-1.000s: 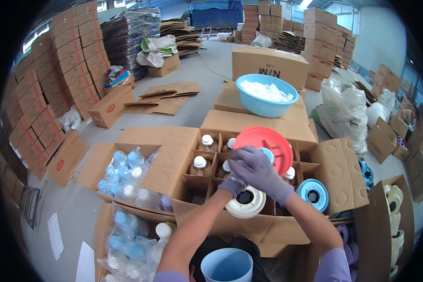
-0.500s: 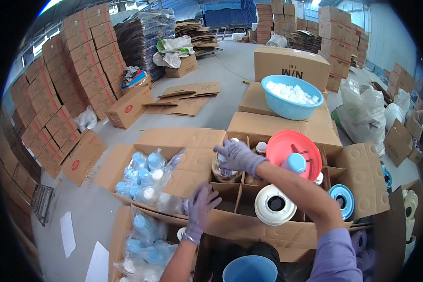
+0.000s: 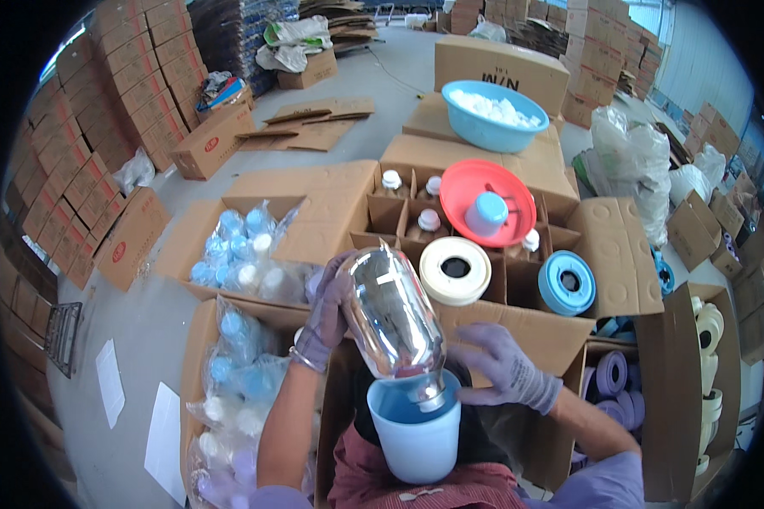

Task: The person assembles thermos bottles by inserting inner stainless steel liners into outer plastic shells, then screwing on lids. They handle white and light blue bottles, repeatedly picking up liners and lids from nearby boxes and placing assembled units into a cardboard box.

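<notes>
A silvered glass flask liner (image 3: 390, 310) hangs tilted, neck down, with its mouth inside the rim of a light blue plastic tub-shaped housing (image 3: 416, 437). That housing stands upright at my lap. My gloved left hand (image 3: 324, 307) grips the liner along its left side, near the rounded end. On the other side, my gloved right hand (image 3: 505, 369) is open, fingers stretched toward the liner's neck and the housing's rim; whether a fingertip touches is unclear. Beyond both hands stands a divided carton (image 3: 518, 327) with capped liners in several compartments.
On the divided carton lie a red dish (image 3: 518, 199) with a blue cup (image 3: 487, 214), a cream ring-shaped part (image 3: 433, 284) and a blue one (image 3: 566, 282). Bagged caps (image 3: 242, 237) fill the left cartons. A blue basin (image 3: 494, 127) of white pieces stands behind; purple rings (image 3: 611, 373) lie right.
My right hand has come back from the divided carton toward my lap. A liner is now out of the carton, in my left hand, over the blue housing. The view has tilted downward.
</notes>
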Demonstrator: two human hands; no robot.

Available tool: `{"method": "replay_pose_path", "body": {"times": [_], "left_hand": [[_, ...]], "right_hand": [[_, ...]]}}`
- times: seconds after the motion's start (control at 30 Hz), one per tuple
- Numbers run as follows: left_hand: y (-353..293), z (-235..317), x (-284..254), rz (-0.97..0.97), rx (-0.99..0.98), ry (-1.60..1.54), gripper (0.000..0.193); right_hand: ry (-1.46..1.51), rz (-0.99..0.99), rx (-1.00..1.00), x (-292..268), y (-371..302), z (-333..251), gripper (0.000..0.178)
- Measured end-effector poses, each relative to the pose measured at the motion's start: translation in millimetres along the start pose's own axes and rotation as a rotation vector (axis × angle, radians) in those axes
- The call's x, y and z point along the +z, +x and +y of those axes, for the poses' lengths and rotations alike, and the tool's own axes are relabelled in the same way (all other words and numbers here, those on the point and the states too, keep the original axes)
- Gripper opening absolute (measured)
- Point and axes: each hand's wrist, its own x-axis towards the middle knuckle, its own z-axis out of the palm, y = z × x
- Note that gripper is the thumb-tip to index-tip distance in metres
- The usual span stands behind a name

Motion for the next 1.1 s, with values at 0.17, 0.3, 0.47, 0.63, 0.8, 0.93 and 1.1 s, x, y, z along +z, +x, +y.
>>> {"method": "replay_pose_path", "body": {"times": [0.17,0.3,0.47,0.63,0.8,0.93,1.1], "left_hand": [[-135.7,11.4,-5.1,0.005,-0.074,0.275,0.073],[-259.9,-28.8,-25.9,0.289,-0.210,0.416,0.064],[-296.4,-42.8,-38.1,0.047,-0.097,1.080,0.047],[-257.0,-20.9,-33.6,-0.175,-0.018,0.871,0.049],[-220.7,-9.6,-15.3,-0.353,-0.080,0.758,0.049],[-221.6,-23.8,-3.4,-0.333,-0.118,0.700,0.049],[-240.6,-34.7,-9.7,-0.175,-0.198,0.647,0.050]], "right_hand": [[0.486,0.056,0.585,72.0,-135.7,-64.8,0.068],[0.503,0.145,0.452,136.2,-179.8,-121.3,0.066],[0.797,0.166,0.560,91.1,-78.1,-107.1,0.070],[0.738,0.062,0.083,62.8,9.6,-78.6,0.085],[0.797,-0.001,-0.059,56.7,41.4,-77.6,0.082],[0.777,-0.008,-0.002,39.8,55.0,-83.0,0.083],[0.515,0.131,0.308,23.5,60.2,-86.4,0.078]]}}
